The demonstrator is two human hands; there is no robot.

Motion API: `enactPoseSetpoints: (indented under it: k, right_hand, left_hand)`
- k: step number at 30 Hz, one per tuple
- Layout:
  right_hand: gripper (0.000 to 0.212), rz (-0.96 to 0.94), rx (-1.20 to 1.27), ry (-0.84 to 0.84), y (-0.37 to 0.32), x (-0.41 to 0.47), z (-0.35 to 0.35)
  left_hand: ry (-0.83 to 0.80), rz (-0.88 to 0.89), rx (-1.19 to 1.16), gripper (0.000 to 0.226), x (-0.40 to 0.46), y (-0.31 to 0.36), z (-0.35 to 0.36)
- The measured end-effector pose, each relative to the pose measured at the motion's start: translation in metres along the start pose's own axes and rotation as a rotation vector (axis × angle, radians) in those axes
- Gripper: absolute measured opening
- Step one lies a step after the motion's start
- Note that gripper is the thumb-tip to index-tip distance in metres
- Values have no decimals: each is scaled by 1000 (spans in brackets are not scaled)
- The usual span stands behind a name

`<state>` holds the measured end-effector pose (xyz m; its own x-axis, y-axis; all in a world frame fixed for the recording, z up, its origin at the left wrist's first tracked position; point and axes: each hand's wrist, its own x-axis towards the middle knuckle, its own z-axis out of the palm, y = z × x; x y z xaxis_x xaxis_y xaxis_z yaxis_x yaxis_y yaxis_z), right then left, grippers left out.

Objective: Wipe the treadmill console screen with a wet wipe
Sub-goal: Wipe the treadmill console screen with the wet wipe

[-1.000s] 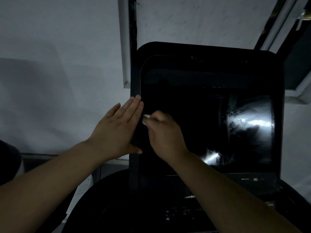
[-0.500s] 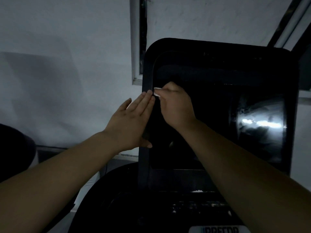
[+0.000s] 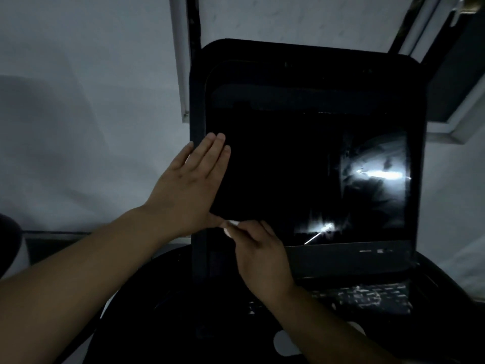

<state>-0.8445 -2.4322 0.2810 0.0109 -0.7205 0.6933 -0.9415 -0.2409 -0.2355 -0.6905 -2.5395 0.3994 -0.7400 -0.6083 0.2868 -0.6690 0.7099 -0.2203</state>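
Note:
The treadmill console screen (image 3: 301, 158) is a large dark glossy panel in a black frame, with bright reflections on its right side. My left hand (image 3: 187, 187) lies flat with fingers straight against the screen's left edge and frame. My right hand (image 3: 259, 256) is closed on a small white wet wipe (image 3: 231, 225), of which only a bit shows at the fingertips. The wipe presses on the screen's lower left corner, just under my left thumb.
Below the screen is the dark console deck with a button panel (image 3: 367, 295) and a pale round spot (image 3: 284, 342). A white wall (image 3: 86, 101) fills the left; a window frame (image 3: 181, 61) rises behind the console.
My right hand with the wipe slid down the screen's left side, from the upper left to the lower left corner. My left hand stayed flat on the left edge.

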Motion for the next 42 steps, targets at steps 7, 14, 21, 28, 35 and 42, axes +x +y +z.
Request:
enactPoseSetpoints:
  k: [7, 14, 21, 28, 35, 42]
  right_hand:
    - [37, 367, -3, 266, 78, -6, -65]
    - [37, 774, -99, 523, 155, -29, -109]
    - [38, 597, 35, 446, 94, -13, -64]
    - [35, 412, 15, 344, 104, 44, -74]
    - [32, 891, -128, 481, 208, 32, -148]
    - [19, 546, -53, 460, 145, 81, -100]
  left_hand:
    - [-32, 39, -7, 139, 21, 43, 12]
    - [-58, 51, -29, 137, 30, 68, 14]
    - [-40, 81, -59, 136, 39, 84, 14]
    - [0, 112, -94, 138, 47, 94, 19]
    - [-32, 73, -29, 135, 61, 95, 12]
    - [14, 37, 8, 133, 96, 116, 4]
